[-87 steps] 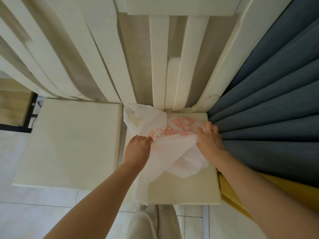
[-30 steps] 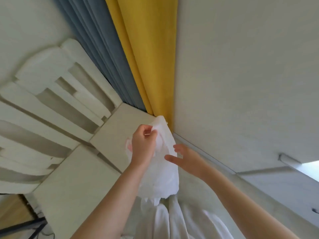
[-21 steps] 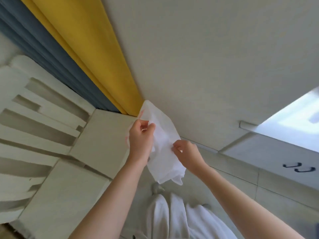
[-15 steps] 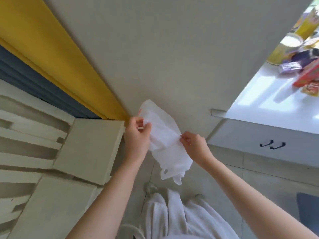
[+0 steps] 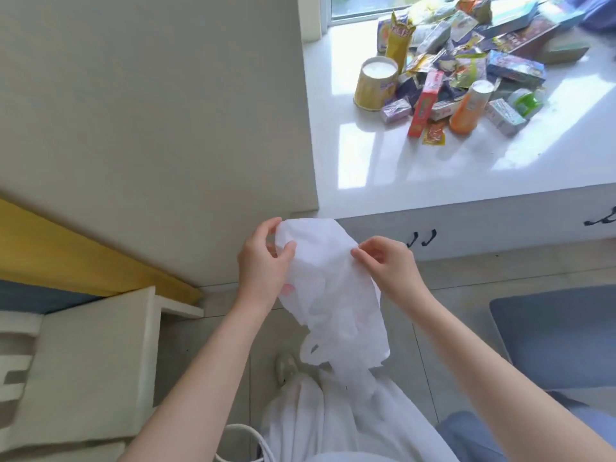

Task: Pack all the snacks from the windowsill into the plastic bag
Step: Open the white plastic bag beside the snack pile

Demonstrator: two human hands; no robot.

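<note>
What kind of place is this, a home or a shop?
Probably a room in a home. A white windowsill has drawers built under it, a yellow curtain hangs nearby, and loose snacks lie piled on the sill. The left hand and right hand hold a plastic bag.

One plastic bag is held by two hands, left hand and right hand. At one o'clock, one windowsill carries one heap of snacks, its packets too jumbled to count; two upturned cups stand out, a yellow cup and an orange cup, plus one long red box
</note>
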